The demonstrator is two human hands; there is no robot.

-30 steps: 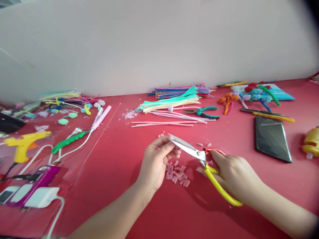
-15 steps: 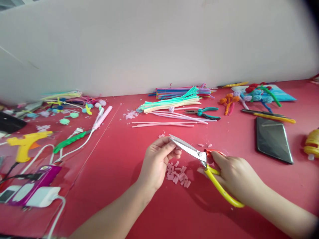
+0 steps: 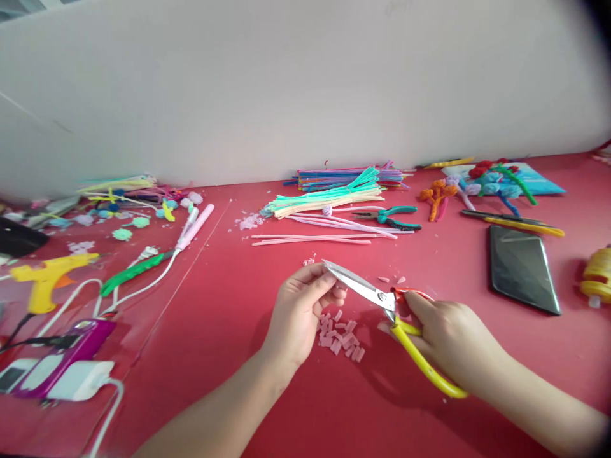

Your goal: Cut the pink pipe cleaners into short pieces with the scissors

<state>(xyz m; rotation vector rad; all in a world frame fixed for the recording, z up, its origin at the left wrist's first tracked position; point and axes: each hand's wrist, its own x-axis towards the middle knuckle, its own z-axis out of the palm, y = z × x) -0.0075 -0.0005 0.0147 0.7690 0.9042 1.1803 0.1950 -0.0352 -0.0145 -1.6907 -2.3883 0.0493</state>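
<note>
My right hand grips the yellow and orange handles of a pair of scissors. The steel blades point left, with their tips at the fingers of my left hand. That hand is curled in a pinch at the blade tips; what it pinches is too small to make out. Below the blades lies a small heap of cut pink pieces on the red table. A few more pink scraps lie just behind the scissors.
Long pink strips, a bundle of coloured strips and teal-handled pliers lie beyond. A dark phone is at right, craft flowers behind it. A yellow glue gun, cables and chargers crowd the left.
Almost nothing differs. Both hands and the scissors stay in place, shifted only slightly with the view.
</note>
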